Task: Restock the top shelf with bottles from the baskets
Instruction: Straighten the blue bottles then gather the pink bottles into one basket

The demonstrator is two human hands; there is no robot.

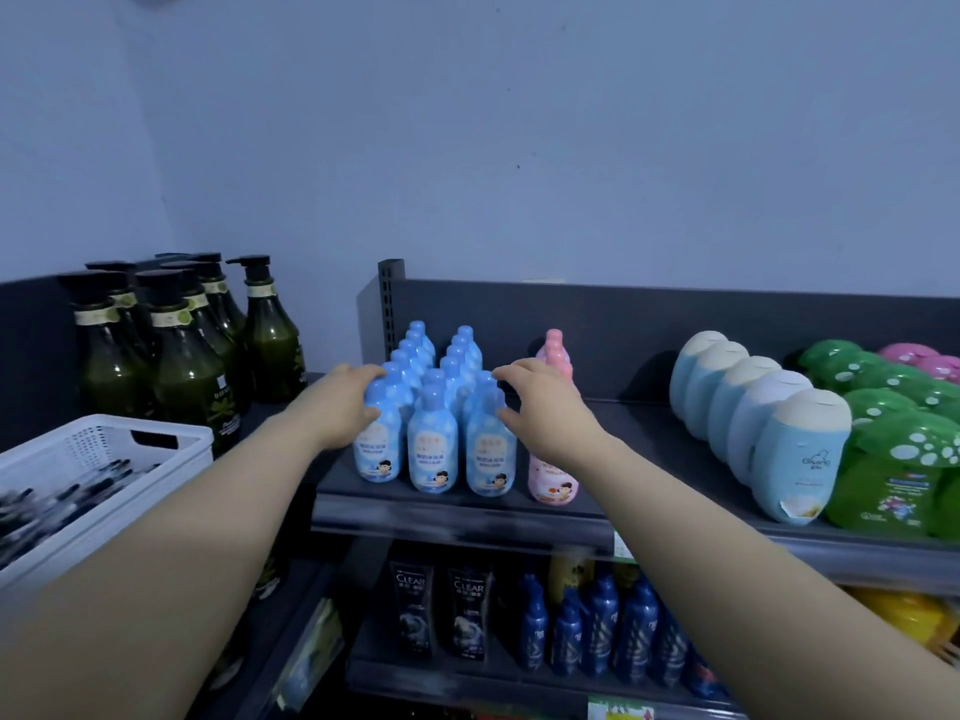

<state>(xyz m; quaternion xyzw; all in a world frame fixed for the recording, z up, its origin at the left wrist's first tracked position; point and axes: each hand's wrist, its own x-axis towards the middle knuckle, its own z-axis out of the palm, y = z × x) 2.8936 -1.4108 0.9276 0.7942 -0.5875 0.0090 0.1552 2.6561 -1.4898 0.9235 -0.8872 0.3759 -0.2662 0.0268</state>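
bare forearms [156, 563] fill the lower corners, each ending in a hand at the top shelf [639, 433]. the left hand [345, 402] has its fingers curled over the cap and shoulder of the front left blue bottle [379, 449], and the right hand [540, 402] curves round the front right blue bottle [487, 449], with the thumb on its side and the fingers over its top. between the two hands the rest of the blue bottles [432, 444] stand upright in three close rows that run back toward the shelf's rear panel. just under the right wrist stands a short row of pink bottles [553, 475]. well out beyond the right hand, pale blue tubs [779, 433] and green bottles [893, 459] lie in rows on the same shelf. beside the left forearm, on its outer side, sits a white basket [104, 459] whose dark contents are too blurred to tell. beyond it stand dark green pump bottles [182, 356]. below both hands, a lower shelf carries black shampoo bottles [415, 610] and dark blue bottles [597, 626].
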